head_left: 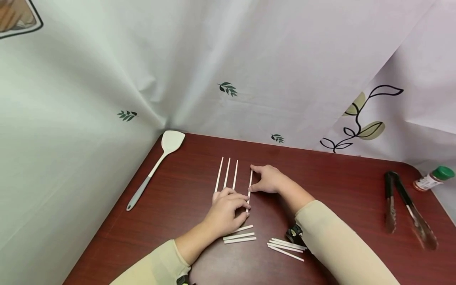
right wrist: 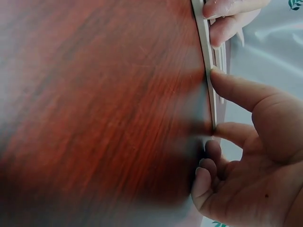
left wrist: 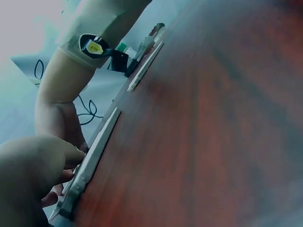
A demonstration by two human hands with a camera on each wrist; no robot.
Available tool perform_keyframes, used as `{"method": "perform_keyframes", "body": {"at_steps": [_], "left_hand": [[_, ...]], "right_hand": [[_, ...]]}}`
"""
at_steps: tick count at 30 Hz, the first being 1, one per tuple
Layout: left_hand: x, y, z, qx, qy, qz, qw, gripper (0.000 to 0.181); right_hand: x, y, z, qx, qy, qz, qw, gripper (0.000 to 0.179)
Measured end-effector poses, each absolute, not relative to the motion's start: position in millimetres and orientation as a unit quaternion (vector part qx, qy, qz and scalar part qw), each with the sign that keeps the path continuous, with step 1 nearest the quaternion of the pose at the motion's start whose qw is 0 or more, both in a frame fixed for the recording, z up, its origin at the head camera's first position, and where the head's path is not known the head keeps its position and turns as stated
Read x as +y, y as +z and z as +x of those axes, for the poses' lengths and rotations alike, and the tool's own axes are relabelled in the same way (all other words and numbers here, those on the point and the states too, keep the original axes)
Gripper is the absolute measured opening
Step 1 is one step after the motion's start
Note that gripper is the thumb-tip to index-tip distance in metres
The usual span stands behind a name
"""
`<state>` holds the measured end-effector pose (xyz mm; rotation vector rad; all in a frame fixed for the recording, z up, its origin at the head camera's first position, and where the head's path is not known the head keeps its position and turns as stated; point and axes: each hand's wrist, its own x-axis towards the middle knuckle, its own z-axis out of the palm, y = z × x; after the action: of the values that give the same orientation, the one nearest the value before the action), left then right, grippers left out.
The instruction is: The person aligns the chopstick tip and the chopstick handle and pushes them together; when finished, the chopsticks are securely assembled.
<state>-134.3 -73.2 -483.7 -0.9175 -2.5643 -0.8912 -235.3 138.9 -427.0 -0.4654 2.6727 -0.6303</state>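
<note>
In the head view, a thin white stick [head_left: 251, 177] lies lengthwise on the table between both hands. My right hand [head_left: 268, 180] holds its far part, index finger at the far end and thumb lower along it. From the left, my left hand [head_left: 226, 209] holds the near part with curled fingers and thumb. Three similar sticks [head_left: 227, 174] lie side by side beyond the left hand, which covers their near ends. In the right wrist view, the right thumb and index finger touch the stick [right wrist: 206, 52], with the other fingers curled.
Three short sticks [head_left: 240, 240] lie near the left wrist. Several more [head_left: 286, 247] are bunched beside the right forearm. A white spatula [head_left: 153, 170] lies at left; black-handled tongs [head_left: 409, 206] and a green-capped bottle [head_left: 431, 180] are at right. Fabric [head_left: 285, 71] hangs behind the table.
</note>
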Motion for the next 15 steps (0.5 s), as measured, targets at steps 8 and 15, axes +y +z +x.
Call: {"method": "perform_keyframes", "body": {"at_steps": [8, 15], "left_hand": [[-76, -486, -143, -0.892, -0.287, -0.311, 0.158, 0.012], [-78, -486, -145, -0.896, -0.273, -0.305, 0.171, 0.011]], "right_hand": [[132, -425, -248, 0.943, -0.235, -0.13, 0.198, 0.091], [130, -427, -254, 0.942, -0.232, -0.13, 0.205, 0.091]]}}
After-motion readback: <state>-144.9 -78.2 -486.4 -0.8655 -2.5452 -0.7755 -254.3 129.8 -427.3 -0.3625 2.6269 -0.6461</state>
